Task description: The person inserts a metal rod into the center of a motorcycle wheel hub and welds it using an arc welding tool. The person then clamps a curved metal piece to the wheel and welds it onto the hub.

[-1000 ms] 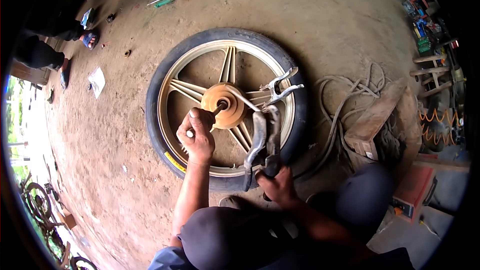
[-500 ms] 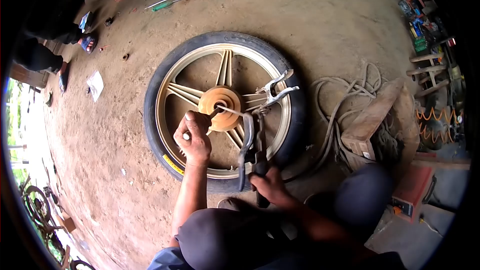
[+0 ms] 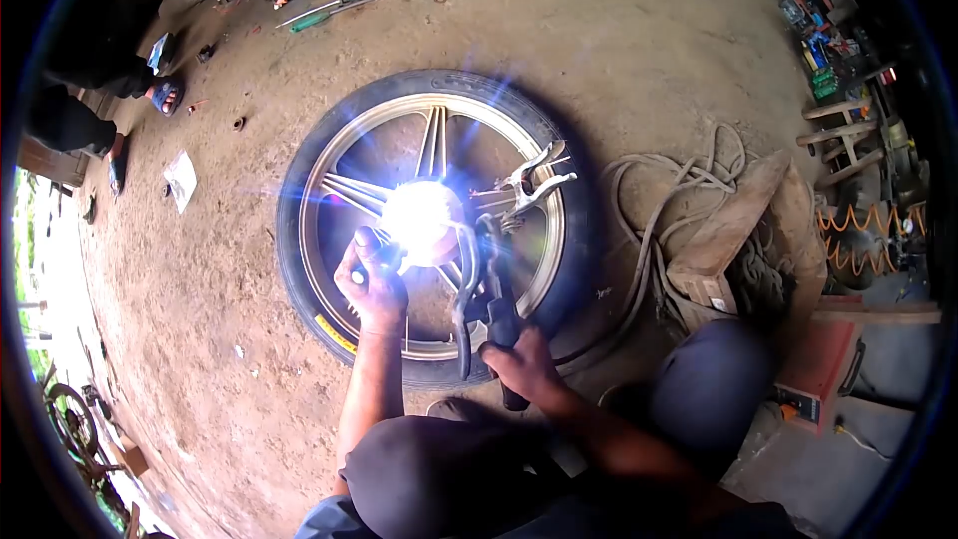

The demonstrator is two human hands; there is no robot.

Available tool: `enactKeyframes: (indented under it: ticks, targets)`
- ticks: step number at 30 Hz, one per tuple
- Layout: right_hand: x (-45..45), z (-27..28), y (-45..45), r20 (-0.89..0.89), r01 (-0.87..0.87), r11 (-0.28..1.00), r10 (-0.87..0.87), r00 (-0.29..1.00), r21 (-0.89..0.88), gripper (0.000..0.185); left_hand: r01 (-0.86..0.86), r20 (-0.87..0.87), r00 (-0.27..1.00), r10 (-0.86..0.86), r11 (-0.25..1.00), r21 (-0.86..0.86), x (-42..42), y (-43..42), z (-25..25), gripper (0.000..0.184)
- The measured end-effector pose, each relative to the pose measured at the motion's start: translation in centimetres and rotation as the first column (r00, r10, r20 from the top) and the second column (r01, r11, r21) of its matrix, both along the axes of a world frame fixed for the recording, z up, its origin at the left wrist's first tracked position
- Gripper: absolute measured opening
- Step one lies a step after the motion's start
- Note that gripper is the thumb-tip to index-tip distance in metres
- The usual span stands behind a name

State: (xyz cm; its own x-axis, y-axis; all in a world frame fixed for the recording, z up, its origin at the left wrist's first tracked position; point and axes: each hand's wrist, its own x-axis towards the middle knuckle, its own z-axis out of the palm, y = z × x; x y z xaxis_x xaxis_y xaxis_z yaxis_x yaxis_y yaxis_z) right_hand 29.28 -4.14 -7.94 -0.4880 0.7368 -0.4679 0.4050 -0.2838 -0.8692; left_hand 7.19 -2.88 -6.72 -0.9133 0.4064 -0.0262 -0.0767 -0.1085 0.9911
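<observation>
A spoked wheel with a black tyre [image 3: 299,279] lies flat on the floor. Blinding white-blue light [image 3: 423,222] covers its hub. My left hand [image 3: 373,284] is closed around a rod-like tool at the hub's lower left; the glare hides the tool's far end. My right hand [image 3: 521,361] grips the dark handle of an electrode holder [image 3: 502,314], whose head reaches toward the light. A forked metal clamp [image 3: 539,180] rests on the wheel's right spoke and rim.
Grey cable [image 3: 649,230] coils beside a wooden block [image 3: 733,215] on the right. A red machine [image 3: 818,364] stands at lower right. Another person's sandalled foot [image 3: 166,95] is at upper left. Screwdrivers [image 3: 329,8] and loose parts lie at the top.
A bright arc has appeared at the hub, which showed orange before. My right hand and the holder have moved left and closer to the hub. The whole view has shifted slightly.
</observation>
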Motion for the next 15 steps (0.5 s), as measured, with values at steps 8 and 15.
enactKeyframes:
  ticks: [8, 15]
  targets:
    - [-0.5, 0.2, 0.2, -0.147, 0.210, 0.970, -0.227, 0.963, -0.123, 0.014, 0.213, -0.116, 0.973, -0.198, 0.968, 0.135, -1.1, -0.5, -1.0, 0.050]
    - [-0.1, -1.4, -1.2, -0.054, 0.148, 0.962, -0.165, 0.985, -0.230, 0.016, 0.193, -0.134, 0.975, -0.175, 0.972, 0.133, -1.0, -0.2, -0.8, 0.052]
